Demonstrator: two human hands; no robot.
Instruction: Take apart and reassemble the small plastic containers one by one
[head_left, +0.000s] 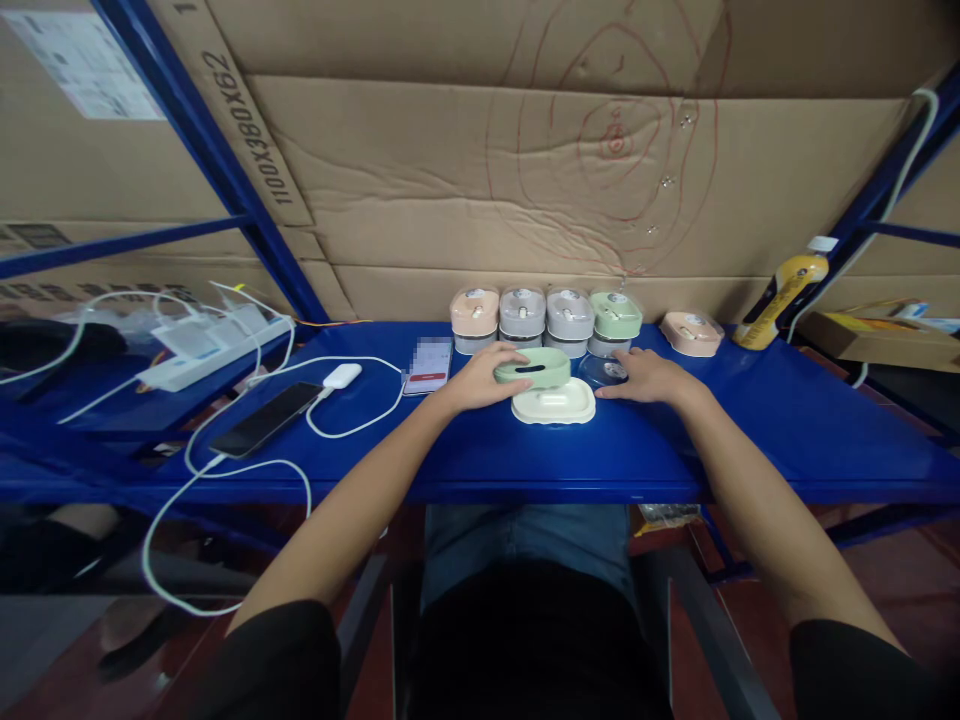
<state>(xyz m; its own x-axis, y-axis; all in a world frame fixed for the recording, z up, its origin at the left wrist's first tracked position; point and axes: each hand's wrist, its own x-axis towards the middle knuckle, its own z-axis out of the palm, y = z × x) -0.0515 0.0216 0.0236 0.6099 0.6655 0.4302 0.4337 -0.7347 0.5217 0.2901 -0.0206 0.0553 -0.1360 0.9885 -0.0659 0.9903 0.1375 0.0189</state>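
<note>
My left hand [486,376] grips a light green oval soap-dish piece [551,372] with a dark slot in its middle, thumb in front and fingers behind. Below and partly behind it, a cream-white tray [553,405] with a raised rim lies on the blue table. At the right, my right hand [646,378] has thumb and fingers around the edge of a clear plastic lid [592,371] that rests low at the tabletop. Just behind my hands stands a row of lidded boxes: a pink one [474,318], two grey ones [521,315] and a green one [616,316].
Another pink box [691,333] and a tilted yellow drink bottle [784,295] stand at the right. A lit phone [428,365], a dark phone [266,420], white cables and a power strip [217,355] lie at the left. Cardboard [420,180] walls the back.
</note>
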